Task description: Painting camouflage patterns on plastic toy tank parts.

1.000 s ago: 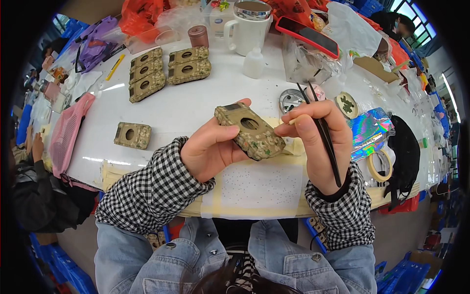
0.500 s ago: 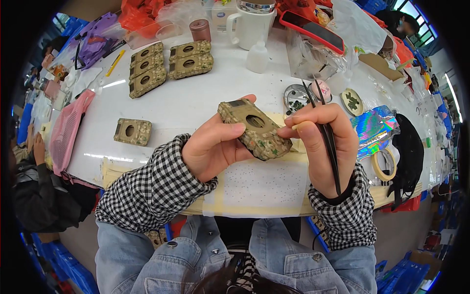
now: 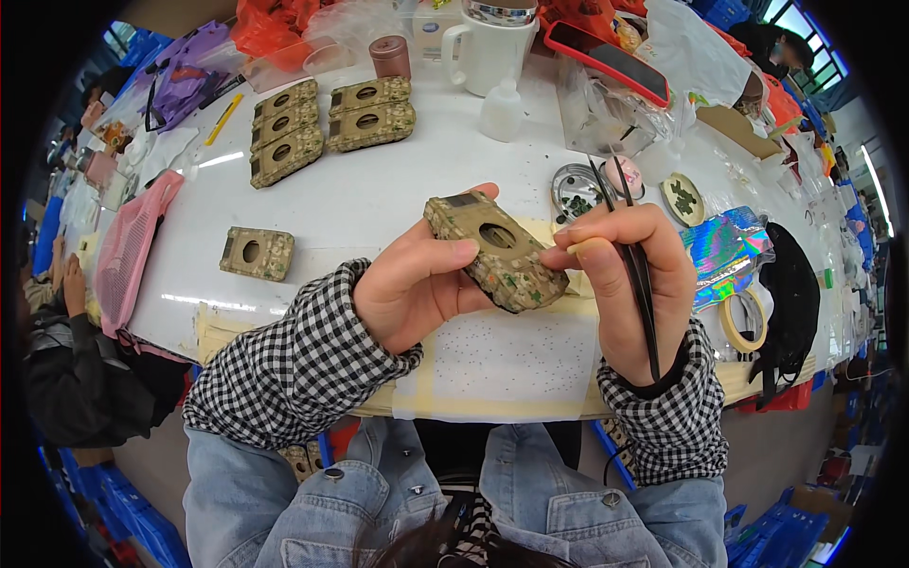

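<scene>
A camouflage-patterned model tank hull (image 3: 519, 270) with a round hole in its top is tilted in my left hand (image 3: 405, 284), the thumb resting on its upper face. Small green and orange spots show on its near end. Black tweezers (image 3: 641, 293) lie through my right hand (image 3: 630, 270), their tips pointing up and away. The fingertips of that hand meet the hull's right edge. Whether they pinch something small there I cannot make out. Beneath both hands lies a white sheet (image 3: 502, 364) with rows of tiny dark specks.
One similar hull (image 3: 257, 254) sits at left; several more (image 3: 287, 156) are grouped farther back. To the right are a clear round dish (image 3: 579, 201) of dark green bits, a small oval dish (image 3: 680, 199) and a tape roll (image 3: 741, 320). Behind stand a white mug (image 3: 488, 52) and plastic bottle (image 3: 500, 112).
</scene>
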Demonstrator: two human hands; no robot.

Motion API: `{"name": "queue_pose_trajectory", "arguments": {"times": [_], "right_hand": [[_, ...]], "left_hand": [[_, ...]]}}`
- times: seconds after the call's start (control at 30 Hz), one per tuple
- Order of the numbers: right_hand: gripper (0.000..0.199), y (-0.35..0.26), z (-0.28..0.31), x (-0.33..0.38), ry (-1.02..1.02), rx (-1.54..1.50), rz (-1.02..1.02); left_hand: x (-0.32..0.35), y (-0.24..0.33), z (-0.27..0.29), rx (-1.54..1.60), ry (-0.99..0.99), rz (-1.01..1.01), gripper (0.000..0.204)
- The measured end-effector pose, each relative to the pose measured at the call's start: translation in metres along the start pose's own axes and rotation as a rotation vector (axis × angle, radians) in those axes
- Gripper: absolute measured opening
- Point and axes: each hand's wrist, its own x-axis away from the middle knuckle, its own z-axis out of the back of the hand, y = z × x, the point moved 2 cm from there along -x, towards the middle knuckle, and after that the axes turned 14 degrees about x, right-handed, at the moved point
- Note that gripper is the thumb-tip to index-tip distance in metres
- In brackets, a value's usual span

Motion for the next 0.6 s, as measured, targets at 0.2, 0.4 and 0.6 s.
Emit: {"name": "queue_pose_trajectory", "arguments": {"times": [0.2, 0.4, 0.6], "right_hand": [[0.009, 0.0, 0.0, 0.0, 0.002, -0.034, -0.017], [0.013, 0.0, 0.012, 0.005, 0.12, -0.107, -0.102], [0.009, 0.013, 0.032, 0.016, 0.212, 0.564, 0.099]], "left_hand": [[0.001, 0.0, 0.0, -0.005, 0.005, -0.001, 0.071], [0.0, 0.002, 0.003, -0.005, 0.02, -0.013, 0.071], [0.0, 0.005, 0.004, 0.032, 0.081, -0.111, 0.064]]}}
